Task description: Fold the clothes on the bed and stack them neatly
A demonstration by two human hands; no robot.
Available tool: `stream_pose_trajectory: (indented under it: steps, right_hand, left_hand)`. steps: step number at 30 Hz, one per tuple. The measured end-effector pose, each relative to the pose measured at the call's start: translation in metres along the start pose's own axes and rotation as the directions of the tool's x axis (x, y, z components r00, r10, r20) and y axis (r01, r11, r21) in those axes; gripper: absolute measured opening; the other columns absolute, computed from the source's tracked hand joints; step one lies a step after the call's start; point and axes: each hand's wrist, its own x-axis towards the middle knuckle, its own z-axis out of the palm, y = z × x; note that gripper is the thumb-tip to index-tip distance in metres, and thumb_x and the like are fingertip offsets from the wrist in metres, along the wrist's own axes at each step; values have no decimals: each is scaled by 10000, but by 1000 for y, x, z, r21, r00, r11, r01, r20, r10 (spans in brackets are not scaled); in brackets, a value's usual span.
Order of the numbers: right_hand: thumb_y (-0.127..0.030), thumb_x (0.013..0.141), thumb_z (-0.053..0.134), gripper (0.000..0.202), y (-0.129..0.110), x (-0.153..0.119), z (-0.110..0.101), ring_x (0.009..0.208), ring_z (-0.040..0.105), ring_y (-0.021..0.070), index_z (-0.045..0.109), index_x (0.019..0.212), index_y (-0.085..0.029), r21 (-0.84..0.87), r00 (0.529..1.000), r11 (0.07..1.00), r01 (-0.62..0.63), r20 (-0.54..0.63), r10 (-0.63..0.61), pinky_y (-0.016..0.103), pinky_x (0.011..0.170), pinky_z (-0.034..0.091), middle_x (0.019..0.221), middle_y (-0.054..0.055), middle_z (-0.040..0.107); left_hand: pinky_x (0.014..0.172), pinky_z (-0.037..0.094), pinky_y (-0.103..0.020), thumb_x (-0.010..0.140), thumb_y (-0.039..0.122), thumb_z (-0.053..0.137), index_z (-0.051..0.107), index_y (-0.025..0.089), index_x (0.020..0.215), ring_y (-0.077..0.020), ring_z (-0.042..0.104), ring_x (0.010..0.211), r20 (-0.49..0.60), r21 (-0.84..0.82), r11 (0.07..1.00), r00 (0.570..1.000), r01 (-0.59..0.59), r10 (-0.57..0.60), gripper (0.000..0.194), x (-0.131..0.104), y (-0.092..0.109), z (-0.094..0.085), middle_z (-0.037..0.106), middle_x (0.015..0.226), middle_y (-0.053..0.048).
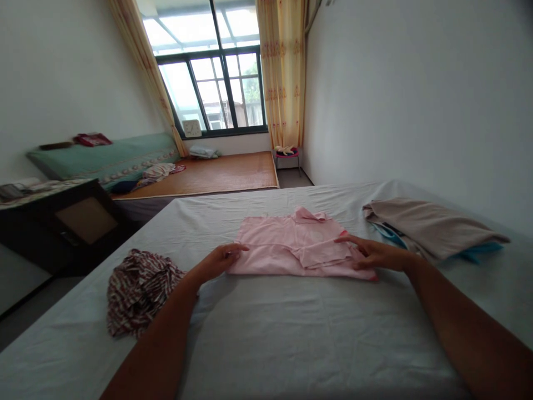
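A pink collared shirt (287,253) lies partly folded on the pale bed sheet, its collar on the far side and a sleeve laid across the front layer. At its left edge, my left hand (220,260) is closed on the cloth with bent fingers. My right hand (370,254) rests at the right edge, index finger stretched over the fabric and apart from the thumb. A crumpled garment with a dark red and white pattern (139,289) lies left of my left forearm, which covers part of it.
Folded grey-brown cloth (433,225) with blue cloth (478,253) under it lies at the right, near the wall. Beyond this bed (316,328) stand a mat-covered bed (233,172), a dark cabinet (79,222) and a small stool (288,155).
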Motion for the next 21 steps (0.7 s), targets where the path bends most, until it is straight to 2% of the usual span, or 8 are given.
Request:
stream_pose_trajectory:
  steps: [3, 6, 8, 10, 12, 13, 17, 21]
  right_hand:
    - [-517, 696, 711, 578, 0, -3, -6, 622, 453, 126, 622, 1193, -237, -66, 995, 998, 23, 100, -16, 225, 542, 334, 676, -41, 462]
    - [-555, 761, 643, 457, 5, -4, -8, 581, 452, 116, 657, 1072, -221, -71, 989, 998, -1, 150, 11, 222, 515, 326, 654, -38, 486]
    - [-592, 813, 554, 449, 10, -1, -7, 524, 451, 114, 660, 998, -197, -70, 997, 996, -62, 49, 66, 224, 477, 327, 613, -32, 503]
    - [-597, 841, 496, 453, 15, 5, -4, 515, 481, 124, 662, 933, -185, -96, 984, 992, -82, -167, 65, 232, 472, 358, 604, -15, 540]
    - [-563, 843, 509, 415, 16, 13, 2, 603, 553, 148, 671, 907, -186, -148, 941, 989, -21, -336, -31, 250, 542, 426, 696, 22, 623]
    - [-540, 841, 524, 392, 16, 17, 7, 673, 587, 164, 679, 919, -189, -176, 923, 984, 23, -374, -88, 263, 593, 456, 778, 43, 664]
    - [-463, 801, 594, 398, 13, 31, 25, 948, 618, 239, 683, 1081, -195, -300, 898, 946, 120, -375, -233, 354, 826, 487, 1070, 99, 694]
    - [-397, 821, 569, 291, 15, 39, 33, 936, 619, 238, 715, 992, -212, -351, 910, 930, 105, -343, -232, 368, 860, 471, 990, 77, 716]
  left_hand:
    - [917, 461, -307, 850, 437, 507, 707, 165, 1101, -228, 620, 1015, 50, 26, 999, 999, 21, -23, 421, 1, -5, 0, 701, 1113, -77]
    - [930, 458, -300, 844, 444, 508, 716, 179, 1083, -232, 635, 1019, 110, 83, 996, 993, 30, -39, 414, 0, -6, -1, 710, 1109, -76]
    - [925, 460, -289, 845, 454, 513, 714, 195, 1092, -231, 634, 1028, 140, 112, 993, 989, 29, -45, 410, -1, -4, -2, 706, 1125, -65]
    - [927, 457, -281, 848, 459, 516, 707, 202, 1106, -229, 629, 1044, 153, 130, 991, 987, 32, -52, 412, -2, -1, -2, 698, 1148, -59]
    - [934, 454, -281, 848, 463, 515, 704, 198, 1107, -229, 626, 1050, 151, 143, 989, 986, 44, -66, 416, -2, 0, -1, 698, 1149, -60]
    - [937, 452, -284, 846, 465, 517, 705, 198, 1105, -230, 626, 1051, 148, 147, 988, 986, 50, -72, 416, -2, 1, -1, 700, 1147, -59]
    - [931, 458, -301, 838, 462, 528, 713, 216, 1088, -240, 630, 1041, 126, 134, 989, 989, 58, -75, 396, -2, -1, 2, 708, 1123, -53]
    - [928, 459, -306, 822, 457, 549, 726, 236, 1062, -242, 634, 1030, 100, 105, 993, 993, 55, -65, 371, -1, -4, 3, 717, 1100, -42]
